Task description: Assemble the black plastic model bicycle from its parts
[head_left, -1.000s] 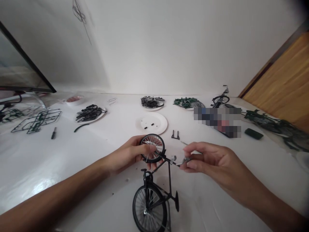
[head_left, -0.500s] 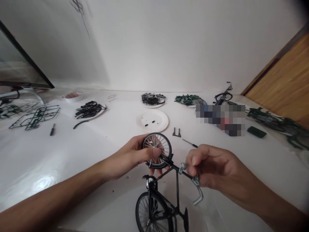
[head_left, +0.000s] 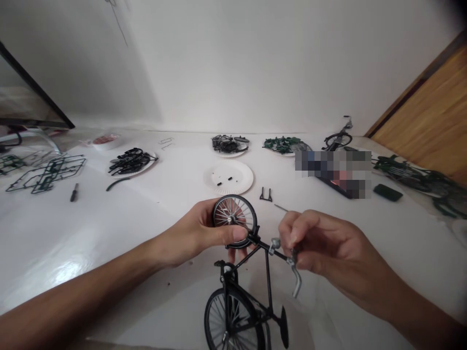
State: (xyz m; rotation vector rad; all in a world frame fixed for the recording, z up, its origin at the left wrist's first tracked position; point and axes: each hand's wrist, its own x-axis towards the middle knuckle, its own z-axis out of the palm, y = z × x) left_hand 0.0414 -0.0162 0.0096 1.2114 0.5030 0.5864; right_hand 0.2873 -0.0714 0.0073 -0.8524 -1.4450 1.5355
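Observation:
A black model bicycle (head_left: 268,279) with silver-spoked wheels lies tilted in front of me, its rear wheel (head_left: 233,321) at the bottom edge of the view. My left hand (head_left: 211,233) grips the front wheel (head_left: 235,211), thumb pressed near the hub and fork, other fingers behind the spokes. My right hand (head_left: 321,248) is closed at the silver handlebar (head_left: 297,282), fingertips pinched at its stem end; whatever small part sits between them is mostly hidden. A screwdriver's thin shaft (head_left: 280,207) shows just beyond the right fingers, and a black U-shaped bracket (head_left: 266,194) lies close by.
A white paper plate (head_left: 246,177) holds a few tiny black parts. Behind it are plates of black parts (head_left: 228,145) and green parts (head_left: 282,144). Left lie a plate of black frames (head_left: 129,162), a screwdriver (head_left: 74,192) and green sprues (head_left: 51,172). Another model bicycle (head_left: 337,138) stands back right.
My left thumb has slid slightly right, from the wheel hub toward the fork. My right hand stays at the handlebar, its fingers drawn closer over the screwdriver. The camera view has tipped slightly.

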